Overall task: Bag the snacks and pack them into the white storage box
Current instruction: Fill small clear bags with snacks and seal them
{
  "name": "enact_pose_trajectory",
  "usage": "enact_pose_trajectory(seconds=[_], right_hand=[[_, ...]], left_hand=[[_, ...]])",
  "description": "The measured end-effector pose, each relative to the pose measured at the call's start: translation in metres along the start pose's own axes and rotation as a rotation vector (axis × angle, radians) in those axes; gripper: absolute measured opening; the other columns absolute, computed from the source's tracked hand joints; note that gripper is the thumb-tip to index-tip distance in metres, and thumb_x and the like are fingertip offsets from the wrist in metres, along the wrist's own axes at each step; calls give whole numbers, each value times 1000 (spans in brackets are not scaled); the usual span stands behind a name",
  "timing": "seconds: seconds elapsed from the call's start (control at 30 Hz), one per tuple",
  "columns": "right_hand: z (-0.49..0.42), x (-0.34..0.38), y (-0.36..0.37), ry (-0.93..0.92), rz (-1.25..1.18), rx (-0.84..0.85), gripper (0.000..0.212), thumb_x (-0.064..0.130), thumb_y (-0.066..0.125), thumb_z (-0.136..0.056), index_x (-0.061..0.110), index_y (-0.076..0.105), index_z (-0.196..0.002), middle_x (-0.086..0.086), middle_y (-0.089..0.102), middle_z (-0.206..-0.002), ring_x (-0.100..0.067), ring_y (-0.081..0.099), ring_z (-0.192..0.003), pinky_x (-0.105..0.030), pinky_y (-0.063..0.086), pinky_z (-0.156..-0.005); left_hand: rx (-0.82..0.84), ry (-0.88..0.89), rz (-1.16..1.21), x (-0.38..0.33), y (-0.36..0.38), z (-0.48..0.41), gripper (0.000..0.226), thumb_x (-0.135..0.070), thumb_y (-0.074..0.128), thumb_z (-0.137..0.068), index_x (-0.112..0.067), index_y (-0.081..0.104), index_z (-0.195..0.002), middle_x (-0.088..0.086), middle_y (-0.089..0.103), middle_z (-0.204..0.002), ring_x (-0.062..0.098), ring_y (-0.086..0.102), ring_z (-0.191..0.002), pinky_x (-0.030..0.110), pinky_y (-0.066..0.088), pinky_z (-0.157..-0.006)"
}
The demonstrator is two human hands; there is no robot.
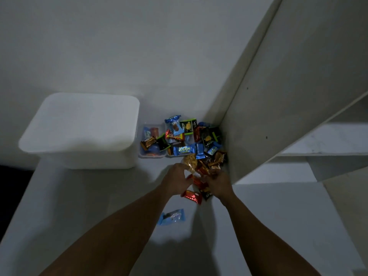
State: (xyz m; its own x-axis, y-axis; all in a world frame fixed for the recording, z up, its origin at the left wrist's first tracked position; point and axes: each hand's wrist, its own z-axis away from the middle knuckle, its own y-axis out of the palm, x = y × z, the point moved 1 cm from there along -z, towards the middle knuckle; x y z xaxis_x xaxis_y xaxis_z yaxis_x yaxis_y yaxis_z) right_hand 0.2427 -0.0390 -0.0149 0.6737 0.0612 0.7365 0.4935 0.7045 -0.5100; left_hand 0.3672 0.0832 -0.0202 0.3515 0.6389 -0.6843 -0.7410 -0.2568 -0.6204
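Head view.
- White storage box [79, 128]: lidded, on the counter [95, 196], left.
- Snack pile [191, 140]: just right of the box.
- My left hand [176, 179]: gripping a clear bag [190, 163] (nuts inside).
- My right hand [218, 183]: among wrappers; grasp blurred, I cannot tell.
- Blue wrapper [172, 217]: lying apart, nearer me.

A: How many boxes?
B: One white storage box [79, 128], plus two clear trays [152, 155].
A: And snack packets [184, 150]?
B: Well over a dozen, too heaped for an exact count; one clear bag [189, 162].
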Motion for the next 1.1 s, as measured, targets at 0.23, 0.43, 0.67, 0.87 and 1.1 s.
enact_pose_trajectory(seconds=[0.23,0.43,0.67,0.87,1.1], right_hand=[[-80,21,0,-208,269,-31,25,14,50,-97,16,67,-116,-2,70,-106,-17,62,-94,-32,52,-77],[-115,21,7,-167,483,25,29,21,52,-93,14,60,-119,-8,59,-121,-28,55,-113,-39,48,-90],[-116,8,13,-209,638,52,30,32,50,-95,18,64,-118,-9,49,-132,-33,46,-121,-54,45,-97],[-114,-12,-4,-252,490,202,36,6,62,-89,16,65,-123,-10,53,-130,-28,55,-118,-43,46,-101],[-83,-1,7,-405,663,92,33,43,46,-91,26,60,-115,2,57,-116,-22,52,-115,-48,37,-101]], left_hand=[[52,38,-267,-10,35,-50,75,-30,54,-93,-19,17,-157,4,21,-163,31,16,-147,47,25,-118],[-58,-5,-436,5,53,-54,69,-50,51,-90,-27,31,-152,5,36,-149,31,33,-132,43,40,-101],[-180,-157,-357,9,55,-48,40,-40,56,-92,-25,55,-128,9,46,-128,30,42,-116,40,47,-84],[-197,-254,-358,19,46,-36,42,-41,57,-91,-25,52,-130,7,47,-121,28,47,-109,41,48,-82],[-229,-437,-395,34,34,-17,51,-58,56,-85,-19,60,-118,4,57,-111,26,55,-104,41,41,-88]])
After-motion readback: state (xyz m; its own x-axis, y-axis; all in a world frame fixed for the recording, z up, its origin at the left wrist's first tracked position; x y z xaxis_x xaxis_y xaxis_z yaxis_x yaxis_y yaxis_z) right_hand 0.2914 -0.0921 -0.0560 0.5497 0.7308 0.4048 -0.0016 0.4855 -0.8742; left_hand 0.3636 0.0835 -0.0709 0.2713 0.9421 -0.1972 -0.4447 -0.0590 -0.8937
